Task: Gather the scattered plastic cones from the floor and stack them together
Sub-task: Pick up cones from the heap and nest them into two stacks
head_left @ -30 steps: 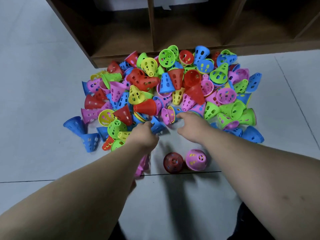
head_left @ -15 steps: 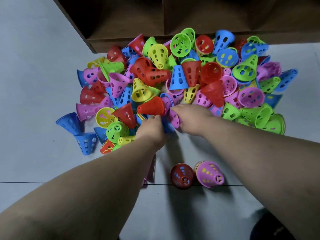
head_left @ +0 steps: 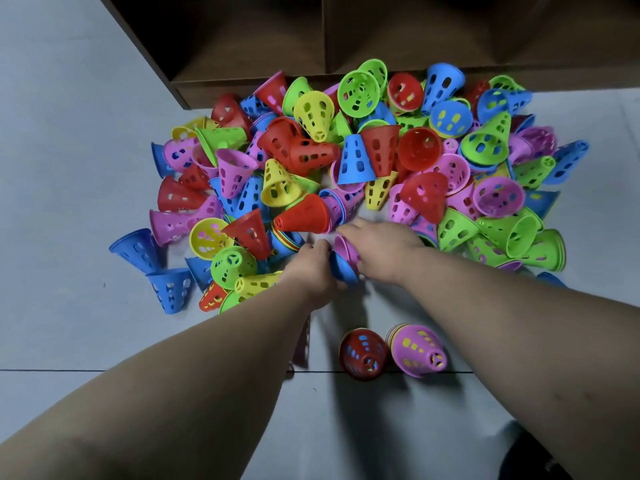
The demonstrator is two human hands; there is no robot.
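right hand point(head_left: 384, 252) round pink cone point(head_left: 347, 248) (newly)

The surface below you is a pale grey tiled floor point(head_left: 69, 188), and a dark grout line point(head_left: 52, 370) crosses it near you. A dark wooden shelf unit point(head_left: 242, 88) stands on it at the far side. Against the unit's base lies a loose pile of perforated plastic cones point(head_left: 349, 161) in red, blue, green, yellow and pink, most of them on their sides and overlapping. At the pile's left edge a blue cone point(head_left: 136, 252) touches a second blue cone point(head_left: 169, 289). On your side of the pile, apart from it, two stacks rest just beside each other at the grout line: a red-topped stack point(head_left: 362, 353) and a pink-topped stack point(head_left: 417, 349).
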